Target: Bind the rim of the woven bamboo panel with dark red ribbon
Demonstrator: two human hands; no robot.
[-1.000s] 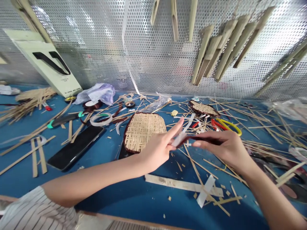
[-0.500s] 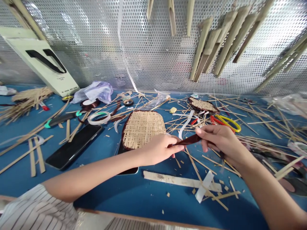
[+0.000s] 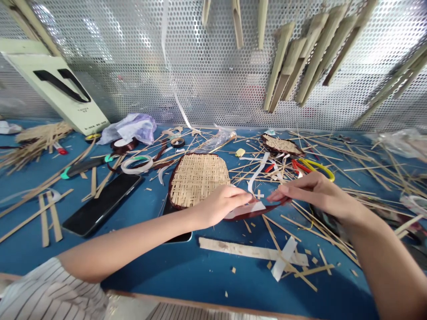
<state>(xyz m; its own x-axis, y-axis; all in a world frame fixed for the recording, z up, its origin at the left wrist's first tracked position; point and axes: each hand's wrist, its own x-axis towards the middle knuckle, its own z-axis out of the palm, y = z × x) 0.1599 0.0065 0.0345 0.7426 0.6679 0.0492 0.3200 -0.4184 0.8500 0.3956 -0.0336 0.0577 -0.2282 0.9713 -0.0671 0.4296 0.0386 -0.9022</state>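
red strip [image 3: 245, 216] lies long axis L-R btwn hands, just below bamboo mat [image 3: 198, 181], left hand [image 3: 222, 205] clamped on its left end, right hand [image 3: 315, 191] at right end, grip unclear.

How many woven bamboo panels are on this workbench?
2: a large woven panel beside the left hand, and a smaller panel farther back. Others could hide beneath strips.

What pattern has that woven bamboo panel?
The woven bamboo panel shows a tight criss-cross weave of pale tan strips, best seen in the head view.
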